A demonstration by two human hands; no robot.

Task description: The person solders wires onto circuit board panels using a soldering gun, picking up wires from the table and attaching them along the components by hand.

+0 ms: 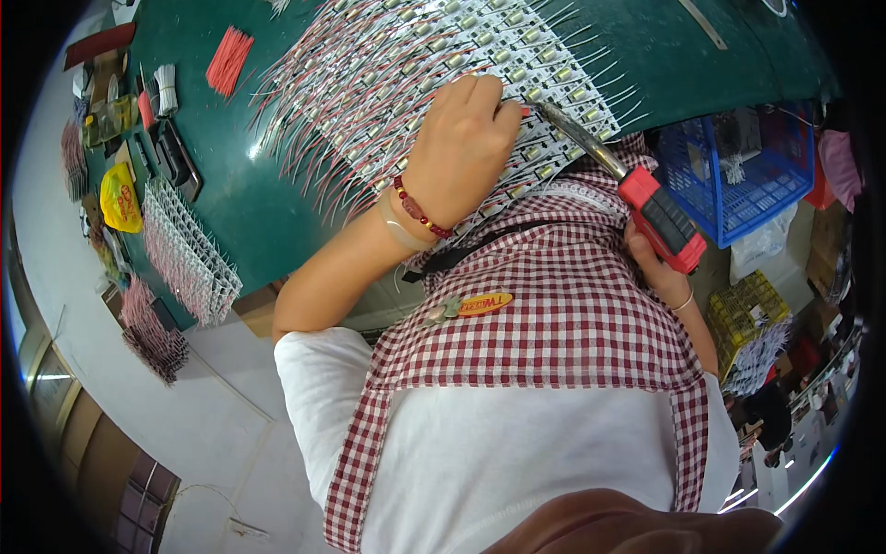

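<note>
My left hand (466, 138), with a beaded bracelet at its wrist, is closed above a large panel of small circuit boards (503, 46). Bits of red wire (526, 113) poke out at its fingers; the rest is hidden by the hand. A soldering iron (660, 217) with a red and black handle is gripped in my right hand (651, 258), whose fingers are partly behind the handle. Its metal tip reaches the boards just right of my left fingers. Rows of red and white wires (323, 120) stick out from the panel's left part.
On the green table (221, 185) lie a bundle of red wires (229, 61), a bundle of white wires (166, 90), a yellow packet (120, 198) and a stack of wired boards (189, 254). A blue basket (738, 198) and a yellow crate (749, 309) stand to the right.
</note>
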